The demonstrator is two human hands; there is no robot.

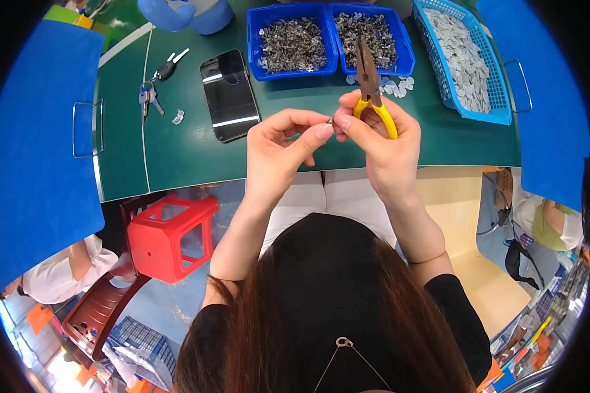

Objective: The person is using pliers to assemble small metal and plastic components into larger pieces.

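Note:
Above the front edge of the green table, my left hand (278, 147) pinches a tiny dark metal part (331, 122) between thumb and forefinger. The fingertips of my right hand (390, 144) meet it from the other side. Pliers with yellow handles (388, 121) rest in my right hand, their rusty jaws pointing up and away from me. Beyond the hands stand two blue bins, the left bin (250, 40) and the right bin (410, 56), both heaped with small metal parts. Several pale flat pieces (400, 86) lie in front of the right bin.
A light-blue basket (447, 85) of flat pale pieces stands at the right. Left of my hands lie a black phone (229, 95), a bunch of keys (152, 98) and a small clear piece (178, 117). A red stool (170, 239) is below the table; other people sit at both sides.

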